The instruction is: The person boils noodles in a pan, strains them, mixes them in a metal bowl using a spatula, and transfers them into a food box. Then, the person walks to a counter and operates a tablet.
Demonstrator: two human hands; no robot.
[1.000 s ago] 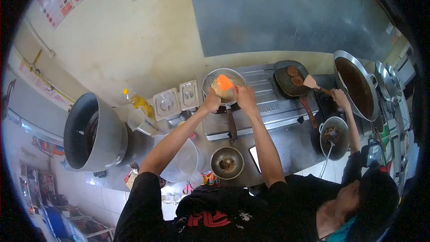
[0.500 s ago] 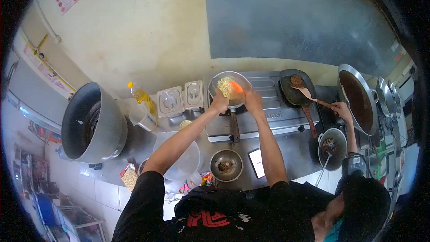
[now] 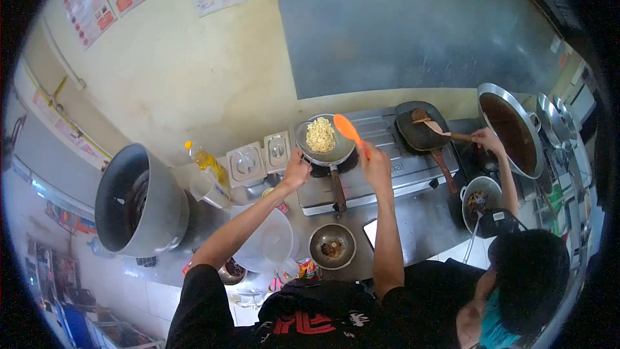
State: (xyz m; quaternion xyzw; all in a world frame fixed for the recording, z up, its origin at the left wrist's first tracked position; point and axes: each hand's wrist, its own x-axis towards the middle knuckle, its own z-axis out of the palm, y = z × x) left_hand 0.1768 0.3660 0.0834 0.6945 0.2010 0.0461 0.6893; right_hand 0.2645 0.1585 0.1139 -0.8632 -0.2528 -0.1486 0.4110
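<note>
My right hand [image 3: 376,167] is closed round the handle of an orange spatula [image 3: 347,127], its head raised over the right rim of a frying pan [image 3: 342,148]. A heap of pale yellow noodles [image 3: 321,136] lies in the pan, which sits on the stove with its brown handle pointing toward me. My left hand [image 3: 298,170] is closed beside the pan's left rim. A thin piece shows at its fingers, too small to name. Below the pan a small metal bowl [image 3: 332,246] holds brown bits.
On the right, a co-worker's hand [image 3: 489,141] holds a wooden-handled spatula at a brown patty [image 3: 420,114] in a square grill pan [image 3: 418,134]. A large pan of brown sauce [image 3: 509,126] stands beyond. Leftward are lidded containers [image 3: 245,163], an oil bottle [image 3: 205,160] and a big pot [image 3: 171,203].
The orange spatula has lifted off the noodles toward the pan's right rim. My left hand has drawn back from over the pan to its left side. The noodles now lie in a compact heap.
</note>
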